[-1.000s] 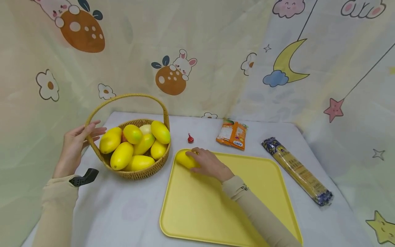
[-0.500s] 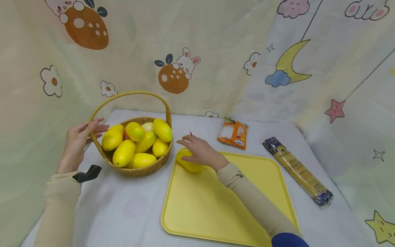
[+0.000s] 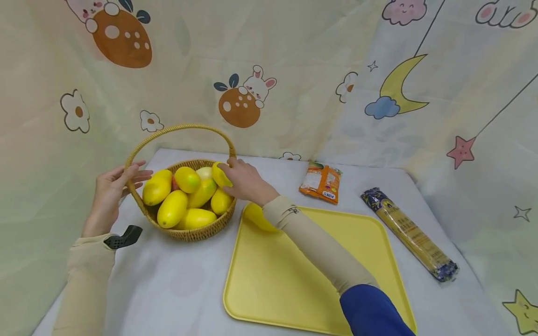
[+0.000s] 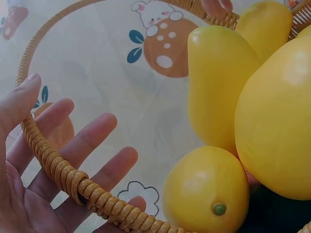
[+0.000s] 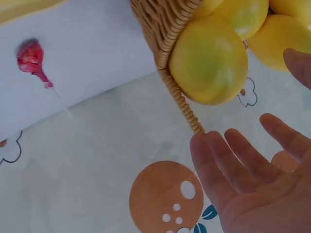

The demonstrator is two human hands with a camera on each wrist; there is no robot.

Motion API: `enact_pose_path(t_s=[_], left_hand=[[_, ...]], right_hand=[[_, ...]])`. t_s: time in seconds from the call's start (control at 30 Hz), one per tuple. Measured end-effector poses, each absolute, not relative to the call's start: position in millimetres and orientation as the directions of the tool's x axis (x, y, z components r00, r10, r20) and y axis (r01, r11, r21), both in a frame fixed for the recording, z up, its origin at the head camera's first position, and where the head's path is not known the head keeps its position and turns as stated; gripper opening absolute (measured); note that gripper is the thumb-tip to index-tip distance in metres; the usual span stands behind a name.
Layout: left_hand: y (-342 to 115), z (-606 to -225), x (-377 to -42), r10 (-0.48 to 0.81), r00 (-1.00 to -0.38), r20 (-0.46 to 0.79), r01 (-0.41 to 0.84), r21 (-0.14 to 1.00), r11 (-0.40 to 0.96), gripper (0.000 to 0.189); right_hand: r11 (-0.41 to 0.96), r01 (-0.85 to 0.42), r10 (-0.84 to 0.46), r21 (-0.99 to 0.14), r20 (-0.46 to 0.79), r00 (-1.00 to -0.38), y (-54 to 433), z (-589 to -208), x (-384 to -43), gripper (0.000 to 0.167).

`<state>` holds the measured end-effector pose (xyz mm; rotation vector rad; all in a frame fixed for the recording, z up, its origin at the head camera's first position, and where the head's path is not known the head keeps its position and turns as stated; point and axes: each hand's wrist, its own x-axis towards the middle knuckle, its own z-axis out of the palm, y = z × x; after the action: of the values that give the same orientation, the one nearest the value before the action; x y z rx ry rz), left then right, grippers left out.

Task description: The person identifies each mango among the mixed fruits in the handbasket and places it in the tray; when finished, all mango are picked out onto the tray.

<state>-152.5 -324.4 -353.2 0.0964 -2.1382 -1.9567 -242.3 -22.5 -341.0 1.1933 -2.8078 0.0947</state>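
Note:
A wicker basket (image 3: 197, 233) full of yellow mangoes (image 3: 172, 208) stands at the table's left, its handle (image 3: 185, 127) upright. My left hand (image 3: 110, 193) is at the handle's left side. In the left wrist view the handle (image 4: 56, 165) passes between the thumb and the spread, mostly straight fingers (image 4: 87, 138). My right hand (image 3: 249, 179) reaches to the basket's right rim, beside a mango (image 3: 220, 175). The right wrist view shows its fingers extended, their tips by the handle (image 5: 187, 109) and apart from the mango (image 5: 209, 60). Another mango (image 3: 259, 217) lies on the yellow tray (image 3: 286, 280), partly behind my right sleeve.
An orange snack packet (image 3: 321, 182) lies behind the tray. At the right is a long pack of what looks like spaghetti (image 3: 409, 233). A red lollipop (image 5: 31, 58) shows in the right wrist view. Printed cloth hangs behind the table.
My right hand has let go of the mango on the tray and moved left to the basket's right rim. That mango stays on the tray. My left hand keeps its place at the handle.

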Motion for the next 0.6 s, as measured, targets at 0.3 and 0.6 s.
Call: enact_pose_path(t_s=[0.3,0.6], left_hand=[[-321,-354,-153,-0.224,-0.962,0.157,0.133,0.984,0.116,0.035],[-322,-355,-153,-0.236,-0.957,0.17,0.146,0.983,0.115,0.039]], right_hand=[[0.738,-0.673,-0.674,0.044,-0.001,-0.739,-48,-344,-252,0.06],[0.75,-0.66,-0.657,0.056,-0.061,-0.752,-61,-351,-259,0.054]])
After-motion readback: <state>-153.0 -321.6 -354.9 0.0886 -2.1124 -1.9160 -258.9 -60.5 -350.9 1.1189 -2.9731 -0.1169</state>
